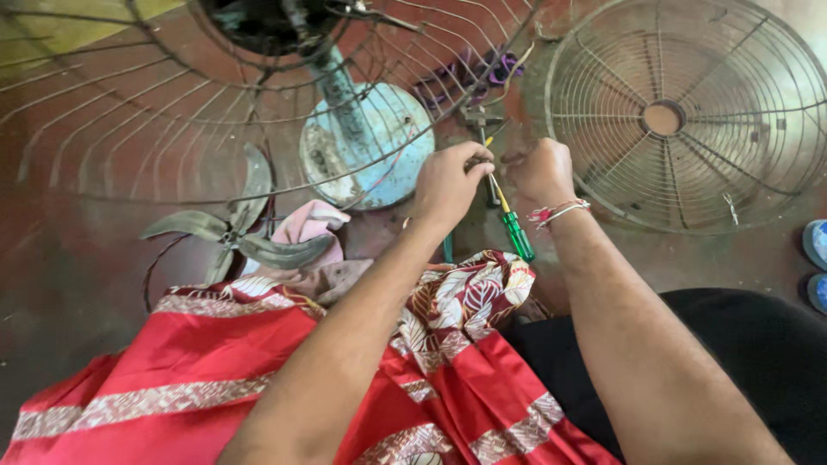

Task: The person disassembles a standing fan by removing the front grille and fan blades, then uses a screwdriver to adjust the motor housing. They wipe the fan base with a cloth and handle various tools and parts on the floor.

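Landmark: fan base (366,142) on the floor (69,275).
Blade (237,228): left of base, nearer the person.
Loose grille (689,112): well right of base.
Hands (495,176): between base and loose grille.
Screwdriver (514,228): below hands.

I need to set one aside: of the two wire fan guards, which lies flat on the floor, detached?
The round guard right of the hands lies flat, alone. The other guard, upper left, still surrounds the fan's motor.

Setting: informal repair spot on a worn red floor (77,258), likely a home or small workshop. Evidence: dismantled pedestal fan, its round base (366,146), detached wire guard (685,112), loose blade set (237,232), green-handled screwdriver (515,231), rags (310,222).
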